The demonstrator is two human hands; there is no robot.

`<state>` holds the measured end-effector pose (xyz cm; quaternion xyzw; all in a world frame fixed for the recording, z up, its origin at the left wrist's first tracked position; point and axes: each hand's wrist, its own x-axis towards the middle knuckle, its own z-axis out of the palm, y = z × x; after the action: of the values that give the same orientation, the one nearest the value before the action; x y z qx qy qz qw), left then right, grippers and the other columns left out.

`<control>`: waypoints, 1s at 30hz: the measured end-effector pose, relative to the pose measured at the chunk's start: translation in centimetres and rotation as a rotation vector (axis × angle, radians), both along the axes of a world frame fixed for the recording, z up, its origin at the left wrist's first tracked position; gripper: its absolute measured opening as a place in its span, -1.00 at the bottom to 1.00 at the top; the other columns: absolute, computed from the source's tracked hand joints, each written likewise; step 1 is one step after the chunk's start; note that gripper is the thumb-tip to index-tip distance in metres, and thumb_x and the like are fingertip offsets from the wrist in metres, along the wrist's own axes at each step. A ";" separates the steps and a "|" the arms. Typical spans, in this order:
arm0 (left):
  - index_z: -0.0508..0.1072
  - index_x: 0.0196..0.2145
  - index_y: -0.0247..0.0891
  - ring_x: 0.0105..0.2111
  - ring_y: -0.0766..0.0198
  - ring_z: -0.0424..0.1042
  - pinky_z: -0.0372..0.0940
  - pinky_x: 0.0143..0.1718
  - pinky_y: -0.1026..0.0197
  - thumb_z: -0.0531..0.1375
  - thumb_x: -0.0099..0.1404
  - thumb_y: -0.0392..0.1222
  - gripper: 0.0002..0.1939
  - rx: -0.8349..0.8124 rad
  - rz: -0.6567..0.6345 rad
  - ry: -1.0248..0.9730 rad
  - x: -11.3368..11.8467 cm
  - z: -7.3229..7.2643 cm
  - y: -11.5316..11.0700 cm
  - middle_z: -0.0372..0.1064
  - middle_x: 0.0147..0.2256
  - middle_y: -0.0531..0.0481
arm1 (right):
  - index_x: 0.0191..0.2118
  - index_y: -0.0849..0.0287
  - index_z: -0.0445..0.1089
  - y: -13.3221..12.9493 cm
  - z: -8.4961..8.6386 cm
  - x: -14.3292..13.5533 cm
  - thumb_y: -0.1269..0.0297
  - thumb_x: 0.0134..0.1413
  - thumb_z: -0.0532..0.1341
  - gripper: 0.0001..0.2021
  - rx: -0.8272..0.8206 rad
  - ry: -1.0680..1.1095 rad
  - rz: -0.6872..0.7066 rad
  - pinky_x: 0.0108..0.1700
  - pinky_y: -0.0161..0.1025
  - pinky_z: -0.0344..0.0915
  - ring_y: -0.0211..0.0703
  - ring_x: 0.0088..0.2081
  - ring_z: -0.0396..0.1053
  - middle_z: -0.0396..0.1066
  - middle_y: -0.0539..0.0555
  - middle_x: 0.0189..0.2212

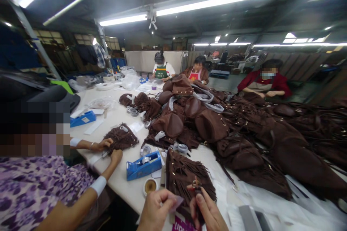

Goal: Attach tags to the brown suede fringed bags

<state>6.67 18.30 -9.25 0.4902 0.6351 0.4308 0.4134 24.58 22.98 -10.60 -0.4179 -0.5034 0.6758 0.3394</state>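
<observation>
My left hand (155, 207) is at the bottom middle, thumb and finger closed on a small translucent plastic piece (177, 202). Beside it, my right hand (210, 211) grips a dark brown strap whose gold metal buckle (196, 183) sticks up past my fingers. Both hands are over the near edge of a brown fringed bag (180, 168), which lies on the table with gold studs along one side. Partly hidden below my hands is a purple item with white lettering (181, 223).
A blue tape dispenser (143, 166) and a round tub (150, 187) stand left of the bag. Heaped brown bags (211, 122) cover the table's middle and right. A co-worker's hands (108, 148) handle another fringed bag (121, 137) at left; several people sit across.
</observation>
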 end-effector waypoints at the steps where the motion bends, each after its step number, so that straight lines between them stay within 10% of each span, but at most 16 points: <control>1: 0.57 -0.47 -0.26 -0.47 0.29 0.44 0.26 -0.42 0.34 0.16 0.23 -0.15 -0.77 0.064 -0.019 0.097 0.0 0.1 -0.1 0.52 -0.50 0.01 | 0.04 0.19 0.27 -0.1 0.1 0.2 -0.30 0.05 0.07 -0.34 -0.008 -0.003 0.005 -0.67 -0.42 0.10 -0.38 -0.72 0.15 0.28 -0.11 -0.63; 10: 0.49 -0.40 -0.22 -0.53 0.28 0.45 0.28 -0.45 0.27 -0.01 0.38 -0.27 -0.69 0.661 -0.053 0.842 -0.1 1.3 -0.3 0.48 -0.53 0.01 | -0.18 0.20 0.34 -1.8 2.1 0.9 -0.28 0.07 0.06 -0.43 -0.016 -0.001 0.078 -0.62 -0.41 0.14 -0.34 -0.68 0.31 0.38 -0.03 -0.56; 23: 0.54 -0.23 -0.23 -0.35 0.22 0.56 0.43 -0.31 0.23 0.07 0.33 -0.32 -0.77 0.716 -0.135 0.770 -0.2 0.3 0.4 0.59 -0.31 -0.06 | -0.27 0.17 0.19 -2.9 3.0 0.9 -0.25 0.08 0.07 -0.51 -0.194 0.128 0.294 -0.68 -0.49 -0.07 -0.46 -0.71 0.14 0.35 -0.07 -0.60; 30: 0.57 -0.25 -0.19 -0.36 0.25 0.55 0.41 -0.33 0.29 0.08 0.37 -0.17 -0.75 0.519 -0.167 0.593 0.6 0.4 0.0 0.59 -0.34 -0.02 | -0.19 0.19 0.34 -1.9 2.0 0.8 -0.05 -0.06 0.31 -0.57 0.022 0.018 0.006 -0.57 -0.41 0.08 -0.37 -0.62 0.16 0.31 -0.10 -0.57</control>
<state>7.25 18.32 -8.89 0.7313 0.5548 0.3816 0.1083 25.43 21.11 -8.64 -0.4066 -0.5091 0.6750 0.3463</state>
